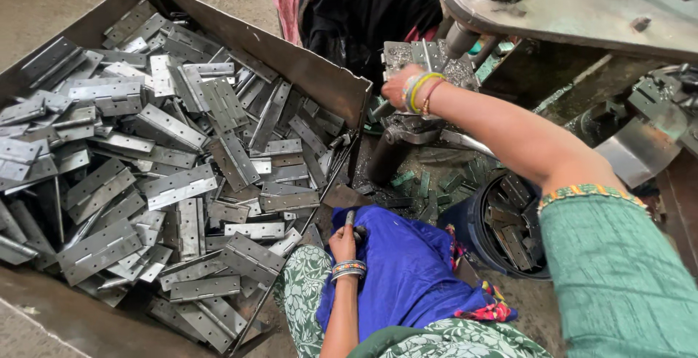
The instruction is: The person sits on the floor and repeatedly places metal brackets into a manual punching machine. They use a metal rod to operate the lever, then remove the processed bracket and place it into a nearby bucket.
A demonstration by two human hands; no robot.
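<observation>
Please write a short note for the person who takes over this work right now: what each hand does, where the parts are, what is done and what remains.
Right hand: at the hinge plate on the press bed, under the press head.
Left hand: resting on the blue cloth in the lap, closed on a small dark object I cannot identify.
Parts: large tray at left, heaped with metal hinges; dark bucket at right holds some hinges.
Done: some in the bucket.
Left: the heap.

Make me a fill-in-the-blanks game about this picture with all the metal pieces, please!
1. The big tray is full of grey metal ____.
2. The right hand reaches up to the ____.
3. The left hand rests on a ____ cloth.
4. The round bucket sits on the person's ____ side.

Missing words: hinges; machine; blue; right
</observation>
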